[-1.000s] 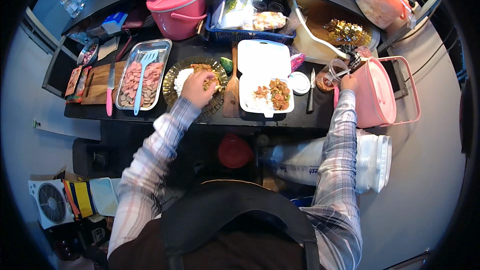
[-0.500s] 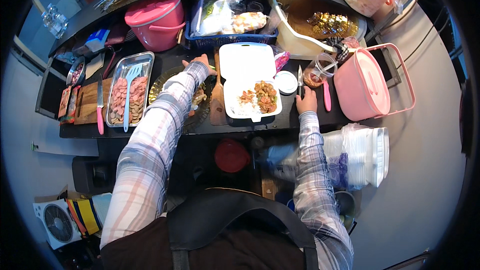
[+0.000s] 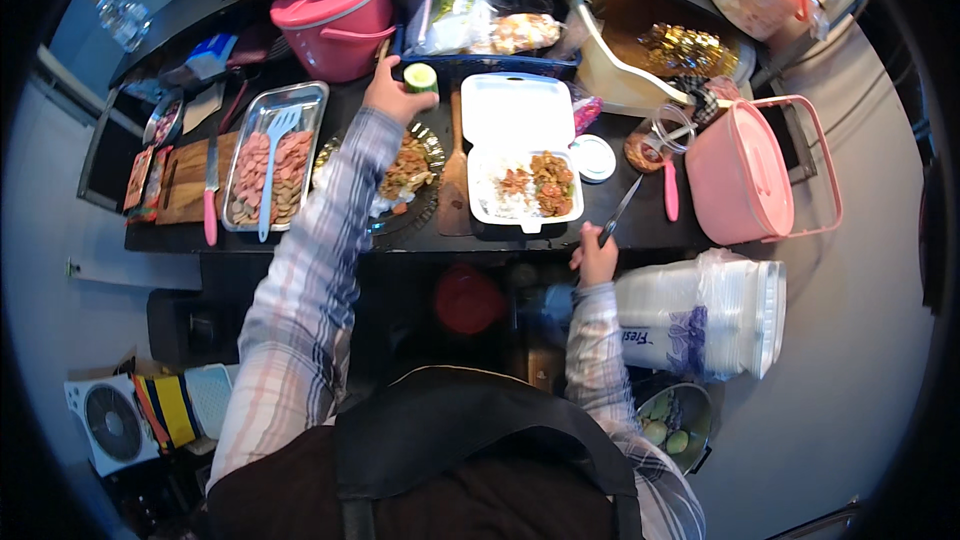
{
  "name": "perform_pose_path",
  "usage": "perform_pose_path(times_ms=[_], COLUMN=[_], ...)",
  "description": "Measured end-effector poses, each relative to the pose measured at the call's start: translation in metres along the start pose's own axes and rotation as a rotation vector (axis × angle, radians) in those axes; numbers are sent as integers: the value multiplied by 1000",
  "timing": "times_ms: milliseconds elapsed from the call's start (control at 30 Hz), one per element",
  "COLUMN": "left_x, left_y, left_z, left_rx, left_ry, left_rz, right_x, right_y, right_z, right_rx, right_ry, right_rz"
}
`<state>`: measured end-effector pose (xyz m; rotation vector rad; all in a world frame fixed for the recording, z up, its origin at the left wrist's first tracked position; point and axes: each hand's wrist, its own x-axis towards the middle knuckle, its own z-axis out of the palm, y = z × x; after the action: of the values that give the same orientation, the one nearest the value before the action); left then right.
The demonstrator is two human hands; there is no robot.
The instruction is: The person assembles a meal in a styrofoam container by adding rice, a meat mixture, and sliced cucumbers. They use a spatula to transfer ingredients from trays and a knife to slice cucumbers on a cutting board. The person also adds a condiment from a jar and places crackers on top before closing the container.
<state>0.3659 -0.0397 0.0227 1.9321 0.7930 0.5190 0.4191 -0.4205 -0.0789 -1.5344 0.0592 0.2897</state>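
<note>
A dark desk (image 3: 640,230) crowded with food runs across the upper half of the frame, seen from above the person working at it. At 3 o'clock stands a pink lidded bucket (image 3: 745,170), and below it, off the desk edge at 4 o'clock, a bagged stack of white containers (image 3: 700,315). A second, deeper pink bucket (image 3: 335,25) sits at 11 o'clock. Centre stage, at 12 o'clock from the person, lies an open white foam box (image 3: 520,145), its lower half filled with rice and a browned topping. Left of it, at 10 o'clock, a steel tray (image 3: 275,165) holds sliced pink sausage with a pale spatula (image 3: 277,160) laid across it. Between tray and box, a round glass plate (image 3: 400,185) of fried food shows partly under the left sleeve, with a wooden spatula (image 3: 455,180) just beside the box. A wooden board (image 3: 185,175) with a pink-handled knife (image 3: 210,195) lies at 9 o'clock.

The left hand (image 3: 392,95) reaches far across to 12 o'clock, its fingers grasping a cut cucumber (image 3: 421,77), the pale green face turned up, just in front of a blue crate (image 3: 480,65) of bagged goods and right of the deeper pink bucket. The right hand (image 3: 597,260) rests at the near desk edge at 2 o'clock, fingers clenched around a slim knife (image 3: 620,212) whose blade points up and right, ending near a pink spoon (image 3: 670,190) and a small white lid (image 3: 597,158).
</note>
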Motion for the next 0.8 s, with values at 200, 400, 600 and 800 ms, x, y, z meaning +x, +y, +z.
perform_pose_path(times_ms=[200, 400, 600, 800], left_x=[-200, -256, -229, -212], left_y=[-9, -50, -47, -59], left_z=[-7, 43, 69, 84], left_rx=[-486, -288, -51, 128], left_ry=[-171, -94, 103, 264], left_rz=[-77, -95, 291, 407], right_x=[-41, -6, -25, -109], right_y=[6, -2, -15, -40], right_z=[54, 54, 37, 59], right_rx=[168, 201, -45, -628], right_ry=[-152, -93, -43, -462], right_rz=[154, 39, -130, -559])
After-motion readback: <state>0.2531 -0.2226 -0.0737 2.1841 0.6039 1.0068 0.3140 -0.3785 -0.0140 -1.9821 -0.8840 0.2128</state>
